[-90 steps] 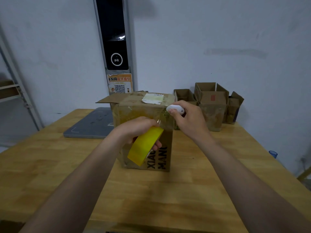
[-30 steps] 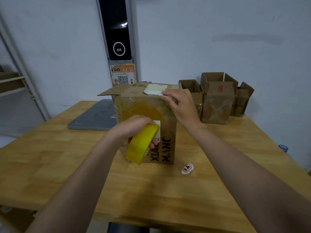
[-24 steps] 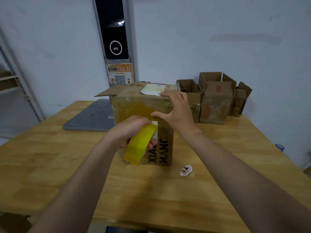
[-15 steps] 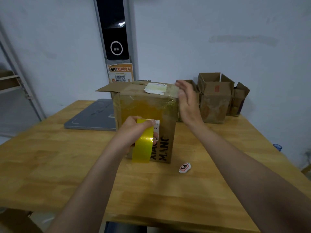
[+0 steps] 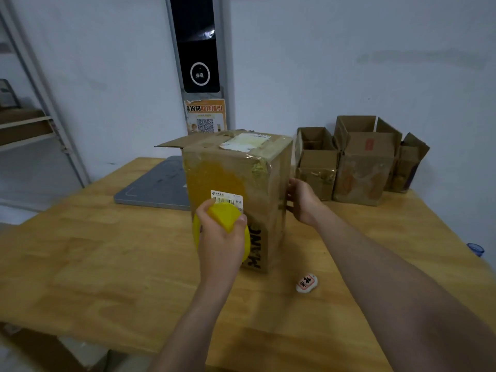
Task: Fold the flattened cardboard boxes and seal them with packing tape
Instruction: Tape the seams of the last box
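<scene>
A tall cardboard box [image 5: 271, 200] stands upright in the middle of the wooden table [image 5: 107, 264], with a white label on its top and a barcode sticker on its near face. One flap sticks out at its back left. My left hand [image 5: 221, 237] grips a yellow roll of packing tape [image 5: 224, 216] in front of the box's near face. My right hand [image 5: 302, 201] rests against the box's right side, fingers loosely bent on the cardboard.
A small white cutter [image 5: 306, 283] with red print lies on the table right of the box. Three small open boxes [image 5: 362, 162] stand at the back right by the wall. A grey flat scale [image 5: 155, 186] lies behind the box. A blue cap [image 5: 475, 248] sits at the right edge.
My right hand put the white cutter down on the table, pressed along the box's top edge, then slid down to its right side. My left hand turned the tape roll and kept it at the front face.
</scene>
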Motion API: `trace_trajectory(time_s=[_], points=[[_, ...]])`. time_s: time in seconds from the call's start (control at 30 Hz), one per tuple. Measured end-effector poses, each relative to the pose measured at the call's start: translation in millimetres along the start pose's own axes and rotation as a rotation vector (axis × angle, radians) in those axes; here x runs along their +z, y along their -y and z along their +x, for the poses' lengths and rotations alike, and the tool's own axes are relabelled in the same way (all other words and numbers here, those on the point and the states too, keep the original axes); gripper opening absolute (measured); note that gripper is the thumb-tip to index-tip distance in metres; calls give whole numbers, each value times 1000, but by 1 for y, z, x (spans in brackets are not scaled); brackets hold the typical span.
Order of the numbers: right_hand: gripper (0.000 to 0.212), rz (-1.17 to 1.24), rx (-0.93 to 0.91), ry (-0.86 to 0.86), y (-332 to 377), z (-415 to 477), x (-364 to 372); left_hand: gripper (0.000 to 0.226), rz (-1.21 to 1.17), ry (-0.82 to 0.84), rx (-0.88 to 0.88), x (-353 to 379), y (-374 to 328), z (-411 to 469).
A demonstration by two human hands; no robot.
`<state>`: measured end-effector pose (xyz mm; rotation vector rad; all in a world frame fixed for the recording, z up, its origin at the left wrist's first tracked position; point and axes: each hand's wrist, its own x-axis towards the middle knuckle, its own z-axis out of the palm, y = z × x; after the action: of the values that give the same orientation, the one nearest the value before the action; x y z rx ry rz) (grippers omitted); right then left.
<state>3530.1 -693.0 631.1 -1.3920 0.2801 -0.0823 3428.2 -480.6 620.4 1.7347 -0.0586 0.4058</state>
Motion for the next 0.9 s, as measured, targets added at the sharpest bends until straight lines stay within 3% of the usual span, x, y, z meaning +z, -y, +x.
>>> trace_trajectory(time_s=[0.13, 0.23, 0.4, 0.47, 0.63, 0.73, 0.9], points=[[43, -183, 19, 2, -24, -13, -1, 54, -26, -46, -25, -5, 15, 1], [45, -166, -9, -129, -30, -27, 2, 55, -109, -20, -43, -11, 23, 0], [30, -238, -217, -252, -15, -71, 10, 52, -174, 42, -21, -23, 6, 11], [35, -304, -310, -266, 1, -89, 13, 49, -168, 45, 16, -33, -12, 26], [57, -498, -443, -231, 43, -136, 28, 44, -129, 98, 58, -70, -64, 73], [65, -559, -493, -198, 67, -163, 42, 53, -86, 133, 75, -91, -94, 88], [70, -742, -455, -159, 85, -196, 55, 72, -105, 275, -63, -118, -106, 94]])
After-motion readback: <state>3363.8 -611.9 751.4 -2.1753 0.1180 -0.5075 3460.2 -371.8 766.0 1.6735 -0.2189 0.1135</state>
